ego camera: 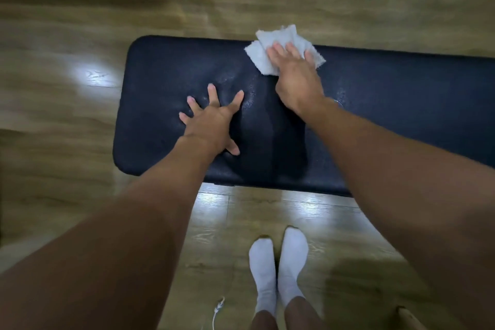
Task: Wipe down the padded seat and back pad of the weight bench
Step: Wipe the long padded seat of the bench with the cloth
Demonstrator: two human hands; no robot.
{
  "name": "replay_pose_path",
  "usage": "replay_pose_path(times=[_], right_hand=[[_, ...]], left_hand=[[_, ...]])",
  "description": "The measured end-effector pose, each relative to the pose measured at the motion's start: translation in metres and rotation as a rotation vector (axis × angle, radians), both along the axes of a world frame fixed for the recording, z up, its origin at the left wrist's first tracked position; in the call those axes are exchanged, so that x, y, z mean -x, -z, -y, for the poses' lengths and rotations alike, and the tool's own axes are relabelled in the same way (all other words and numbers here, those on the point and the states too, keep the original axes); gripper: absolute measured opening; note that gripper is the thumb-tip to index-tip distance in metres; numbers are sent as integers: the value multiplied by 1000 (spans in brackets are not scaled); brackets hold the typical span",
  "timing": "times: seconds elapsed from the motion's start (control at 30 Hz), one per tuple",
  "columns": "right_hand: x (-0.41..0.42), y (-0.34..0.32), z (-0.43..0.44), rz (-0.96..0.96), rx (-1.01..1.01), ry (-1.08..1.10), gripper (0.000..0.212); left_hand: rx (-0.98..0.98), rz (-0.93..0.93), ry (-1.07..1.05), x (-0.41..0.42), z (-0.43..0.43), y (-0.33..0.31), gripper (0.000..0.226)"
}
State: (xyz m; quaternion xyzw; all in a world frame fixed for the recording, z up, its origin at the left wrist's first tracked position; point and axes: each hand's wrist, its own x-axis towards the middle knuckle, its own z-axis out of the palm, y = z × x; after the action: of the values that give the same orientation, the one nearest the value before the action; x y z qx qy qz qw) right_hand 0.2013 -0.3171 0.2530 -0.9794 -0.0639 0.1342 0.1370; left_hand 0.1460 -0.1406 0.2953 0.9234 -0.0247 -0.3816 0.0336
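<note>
your right hand (296, 75) lies flat on a white cloth (284, 47) at the far edge of the bench (401, 104), fingers (290, 49) stretched out and pressing down rather than curled around it. that open palm spreads the pressure, so more of the cloth meets the padding on each pass. part of the cloth hangs past the far edge, which suggests you are working right up to the rim.

your left hand (214, 120) rests bare on the pad nearer the left end, fingers (213, 91) splayed wide and gripping nothing. it looks like a brace: you lean over from the near side, and that hand takes your weight and steadies the bench while the other one wipes.

the dark pad shows faint specks or droplets between your hands; whether that is spray or dust, you cannot tell from here. the pad runs off the right of the view, so much of it may still need wiping. your feet in white socks (278, 265) stand on the wooden floor (67, 115) just beside the near edge.
</note>
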Motion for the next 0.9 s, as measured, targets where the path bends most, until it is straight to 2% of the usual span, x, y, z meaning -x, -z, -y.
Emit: replay_pose_path(times=[0.1,0.2,0.27,0.33,0.4,0.57,0.63,0.73,0.8,0.9], right_hand=[[32,-1,1,21,20,18,76],[132,-6,-5,36,-35,-25,70],[202,-13,-9,3,-58,-35,73],[229,-16,-9,-98,-85,-18,82],[198,-15,-9,-118,-103,-21,85],[35,-8,-25,-49,-78,97,80],[0,-7,-35,-44,-85,133,77],[20,-5,-49,10,-44,192,76],[73,-7,-60,37,-73,236,76],[174,-15,-77,-21,-43,199,77]], left_hand=[[-10,-16,-7,1,3,-4,125],[-5,-12,-4,2,4,-6,125],[1,-9,-8,2,2,-5,125],[-4,-2,-1,4,1,-4,125],[5,2,10,4,0,-2,125],[44,-11,23,-1,-5,3,127],[52,-28,35,-2,-7,2,127],[86,-55,74,-1,-11,-5,125],[115,-64,115,-2,-21,-10,121],[73,-75,227,-3,-49,-14,121]])
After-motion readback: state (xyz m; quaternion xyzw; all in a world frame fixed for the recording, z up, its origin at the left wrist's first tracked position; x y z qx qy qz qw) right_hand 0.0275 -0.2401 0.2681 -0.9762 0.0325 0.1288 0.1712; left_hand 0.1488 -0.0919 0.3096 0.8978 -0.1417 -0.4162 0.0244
